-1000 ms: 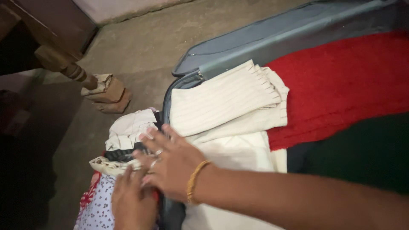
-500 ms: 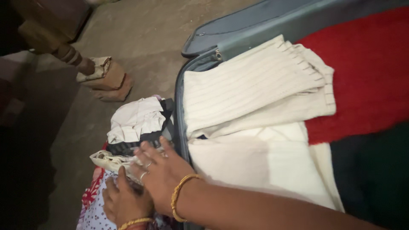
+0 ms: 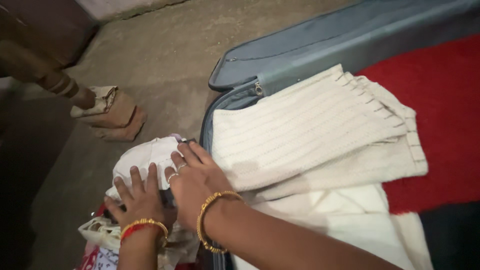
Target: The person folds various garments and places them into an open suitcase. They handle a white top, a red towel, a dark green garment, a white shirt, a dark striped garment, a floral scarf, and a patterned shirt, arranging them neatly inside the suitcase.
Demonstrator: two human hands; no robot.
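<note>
My left hand lies flat, fingers spread, on a pile of folded clothes stacked on the floor beside an open grey suitcase. My right hand presses on the same pile at the suitcase's left rim, fingers together over a dark garment. Both wrists wear gold bangles. Inside the suitcase lie a cream ribbed knit, a plain white cloth under it, and a red fabric to the right.
A turned wooden furniture leg stands on a block wrapped in cloth at upper left. Bare concrete floor stretches behind. A red-and-white printed cloth sits at the pile's bottom.
Both hands have slid up the pile toward the white garment on top; my left hand now shows fully with its bangles. The view has shifted slightly.
</note>
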